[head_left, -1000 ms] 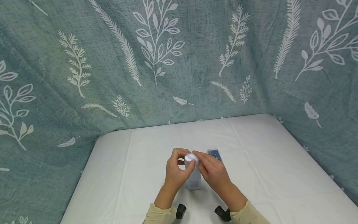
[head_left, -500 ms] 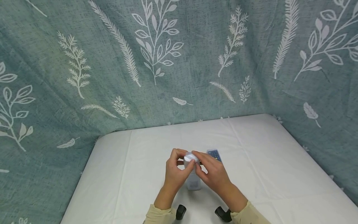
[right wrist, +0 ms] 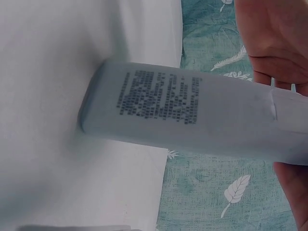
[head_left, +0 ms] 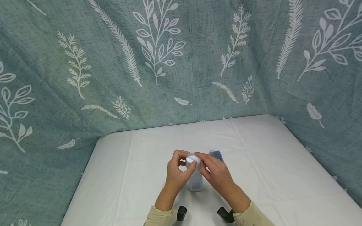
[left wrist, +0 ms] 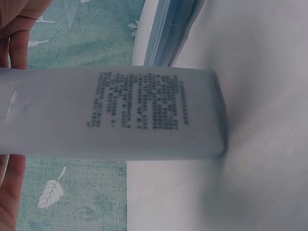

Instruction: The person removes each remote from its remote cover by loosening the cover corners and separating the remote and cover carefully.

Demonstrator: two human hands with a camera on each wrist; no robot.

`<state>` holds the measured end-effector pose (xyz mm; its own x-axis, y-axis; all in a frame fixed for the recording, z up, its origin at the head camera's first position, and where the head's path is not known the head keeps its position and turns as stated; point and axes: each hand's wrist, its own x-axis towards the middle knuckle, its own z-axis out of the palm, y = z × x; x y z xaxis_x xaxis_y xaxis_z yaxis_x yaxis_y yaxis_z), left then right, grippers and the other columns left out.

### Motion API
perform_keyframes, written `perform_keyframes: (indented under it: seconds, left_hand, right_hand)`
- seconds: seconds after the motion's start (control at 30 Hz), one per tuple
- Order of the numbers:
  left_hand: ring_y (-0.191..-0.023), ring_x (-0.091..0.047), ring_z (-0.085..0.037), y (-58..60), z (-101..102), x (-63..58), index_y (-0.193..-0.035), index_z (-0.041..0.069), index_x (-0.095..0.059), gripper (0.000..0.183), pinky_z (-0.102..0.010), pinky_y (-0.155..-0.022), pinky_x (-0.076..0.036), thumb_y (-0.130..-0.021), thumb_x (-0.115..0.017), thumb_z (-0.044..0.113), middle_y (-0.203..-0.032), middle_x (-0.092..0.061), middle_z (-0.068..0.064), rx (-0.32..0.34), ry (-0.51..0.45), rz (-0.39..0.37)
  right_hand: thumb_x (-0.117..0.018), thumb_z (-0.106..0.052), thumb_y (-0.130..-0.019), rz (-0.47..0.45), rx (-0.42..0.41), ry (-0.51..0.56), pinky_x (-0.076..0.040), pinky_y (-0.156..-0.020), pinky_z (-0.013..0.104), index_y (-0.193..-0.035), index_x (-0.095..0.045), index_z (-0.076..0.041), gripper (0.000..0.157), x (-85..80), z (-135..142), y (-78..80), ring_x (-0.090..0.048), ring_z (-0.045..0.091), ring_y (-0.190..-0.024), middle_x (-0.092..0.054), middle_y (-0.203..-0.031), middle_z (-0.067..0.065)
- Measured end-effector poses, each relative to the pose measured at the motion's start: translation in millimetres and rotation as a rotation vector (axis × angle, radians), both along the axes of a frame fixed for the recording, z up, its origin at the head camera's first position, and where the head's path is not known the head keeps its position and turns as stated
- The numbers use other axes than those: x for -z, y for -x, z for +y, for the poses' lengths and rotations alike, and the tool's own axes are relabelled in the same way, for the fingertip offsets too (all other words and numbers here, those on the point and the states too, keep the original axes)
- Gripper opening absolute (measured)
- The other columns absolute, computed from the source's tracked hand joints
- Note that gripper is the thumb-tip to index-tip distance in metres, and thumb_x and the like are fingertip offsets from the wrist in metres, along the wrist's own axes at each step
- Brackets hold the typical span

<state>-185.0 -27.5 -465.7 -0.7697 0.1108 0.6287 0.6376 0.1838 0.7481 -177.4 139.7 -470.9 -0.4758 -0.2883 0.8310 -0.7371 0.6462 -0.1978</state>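
Note:
A tall pale grey-white plastic object (head_left: 195, 183) with rounded corners stands upright at the near middle of the table, its lower end at the cloth. Small dark print covers its lower face in both wrist views, and a short seam crosses it higher up. My left hand (head_left: 177, 172) pinches its shiny top, thumb in front and fingers behind. On the other side, my right hand (head_left: 216, 172) has its fingertips at the same top edge, thumb near the side. The printed object (left wrist: 154, 113) hides part of the left fingers; the printed object (right wrist: 183, 113) likewise overlaps the right ones.
Just behind the right hand lies a flat remote-like thing (head_left: 216, 155) with a blue face of small squares. White cloth (head_left: 147, 175) covers the table. A teal leaf-patterned curtain (head_left: 181, 62) hangs around the back and sides. Black wrist-worn pieces (head_left: 182, 213) show below the sleeves.
My right thumb moves in against the object's side and then slightly back out. The left hand keeps its pinch at the top, and the object stays where it stands.

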Motion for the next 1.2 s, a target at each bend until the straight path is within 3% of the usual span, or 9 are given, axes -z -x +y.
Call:
perform_keyframes:
  seconds: [0.13, 0.27, 0.53, 0.7, 0.9, 1.07, 1.2]
  left_hand:
    - [-0.085, -0.066, -0.027, 7.3, -0.4, 13.5, -0.104, 0.0, -0.055, 0.028, -0.029, -0.067, -0.058, -0.083, -0.073, 0.0, -0.104, -0.067, -0.014, -0.006, 0.009, 0.007]
    - [-0.087, -0.066, -0.021, 9.4, -1.7, 17.8, -0.105, 0.005, -0.055, 0.027, -0.027, -0.069, -0.058, -0.085, -0.074, 0.005, -0.106, -0.067, -0.009, 0.005, 0.007, 0.022]
    - [-0.089, -0.066, -0.016, 9.5, -4.3, 19.1, -0.106, 0.007, -0.054, 0.025, -0.026, -0.068, -0.058, -0.088, -0.072, 0.01, -0.107, -0.067, -0.008, 0.028, 0.006, 0.052]
    - [-0.09, -0.066, -0.012, 9.3, -5.4, 19.6, -0.106, 0.006, -0.053, 0.026, -0.026, -0.068, -0.058, -0.088, -0.071, 0.01, -0.107, -0.067, -0.009, 0.033, 0.022, 0.057]
    - [-0.089, -0.066, -0.016, 9.8, -5.1, 20.2, -0.106, 0.006, -0.053, 0.026, -0.027, -0.068, -0.058, -0.089, -0.072, 0.01, -0.107, -0.067, -0.009, 0.041, 0.014, 0.069]
    - [-0.09, -0.066, -0.014, 10.9, -5.4, 22.1, -0.107, 0.007, -0.054, 0.026, -0.026, -0.069, -0.058, -0.089, -0.073, 0.011, -0.108, -0.067, -0.009, 0.043, 0.009, 0.048]
    - [-0.09, -0.065, -0.011, 12.0, -5.8, 23.7, -0.107, 0.007, -0.054, 0.026, -0.026, -0.069, -0.057, -0.089, -0.072, 0.011, -0.107, -0.067, -0.008, 0.041, 0.012, 0.046]
  right_hand:
    - [-0.057, 0.001, -0.091, -0.001, 0.005, 0.005, -0.057, -0.063, 0.024, -0.122, -0.066, -0.004, 0.033, -0.4, 0.0, -0.3, -0.072, 0.017, -0.082, -0.075, -0.102, 0.011]
    - [-0.063, 0.008, -0.082, 0.004, 0.008, 0.016, -0.058, -0.063, 0.025, -0.121, -0.067, -0.004, 0.041, 0.0, -0.8, 0.0, -0.073, 0.018, -0.082, -0.076, -0.102, 0.011]
    - [-0.056, -0.002, -0.096, 0.002, 0.011, 0.062, -0.057, -0.06, 0.023, -0.118, -0.068, -0.004, 0.025, 4.1, -2.5, 0.7, -0.072, 0.018, -0.076, -0.076, -0.098, 0.012]
    - [-0.059, 0.003, -0.089, -0.009, 0.025, 0.109, -0.054, -0.058, 0.02, -0.113, -0.07, -0.005, 0.027, 4.9, -3.7, 1.6, -0.067, 0.013, -0.069, -0.077, -0.095, 0.01]
    - [-0.064, 0.01, -0.082, -0.053, 0.025, 0.167, -0.052, -0.056, 0.013, -0.109, -0.071, -0.007, 0.033, 2.2, -4.8, 2.1, -0.063, 0.006, -0.065, -0.077, -0.092, 0.006]
    - [-0.064, 0.012, -0.084, -0.097, 0.023, 0.201, -0.043, -0.051, 0.009, -0.107, -0.071, -0.009, 0.032, -1.3, -5.9, 2.3, -0.054, 0.0, -0.061, -0.076, -0.09, 0.004]
    - [-0.064, 0.011, -0.086, -0.151, 0.024, 0.224, -0.043, -0.051, 0.008, -0.104, -0.072, -0.011, 0.029, -2.0, -5.8, 3.1, -0.052, -0.001, -0.062, -0.077, -0.09, 0.003]
